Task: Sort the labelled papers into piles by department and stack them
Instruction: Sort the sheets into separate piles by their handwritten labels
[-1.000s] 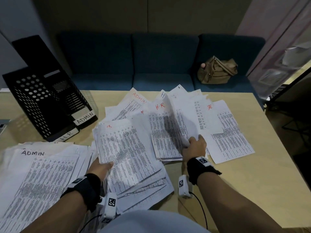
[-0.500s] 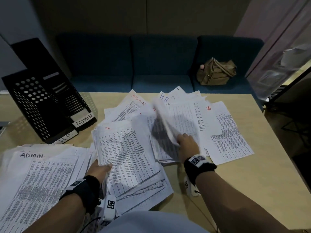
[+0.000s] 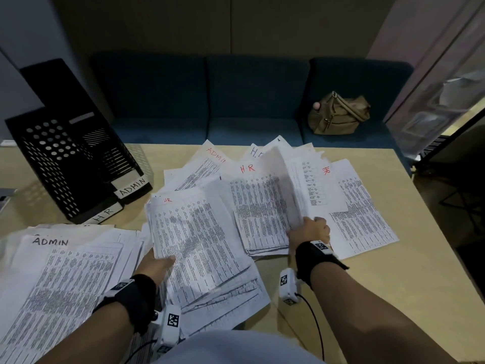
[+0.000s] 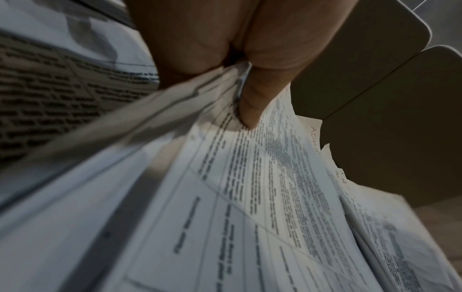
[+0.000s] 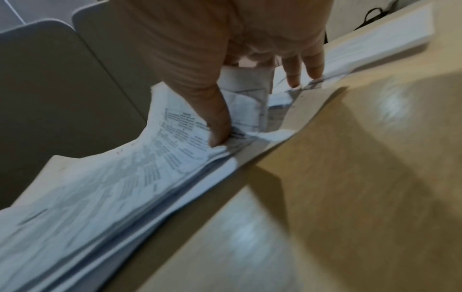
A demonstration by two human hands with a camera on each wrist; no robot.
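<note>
Trays [image 3: 65,164] beside loose papers [image 3: 259,206]

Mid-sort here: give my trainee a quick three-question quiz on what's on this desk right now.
1. True or false: the left hand grips a bundle of papers whose top sheet is marked HR.
2. Which label is on the nearer black file holder? A) ADMIN B) HR C) SALES
3. Fill in: the right hand lifts sheets off a stack whose exposed page reads ____.

Key: 1 true; 2 B; 3 HR.
</note>
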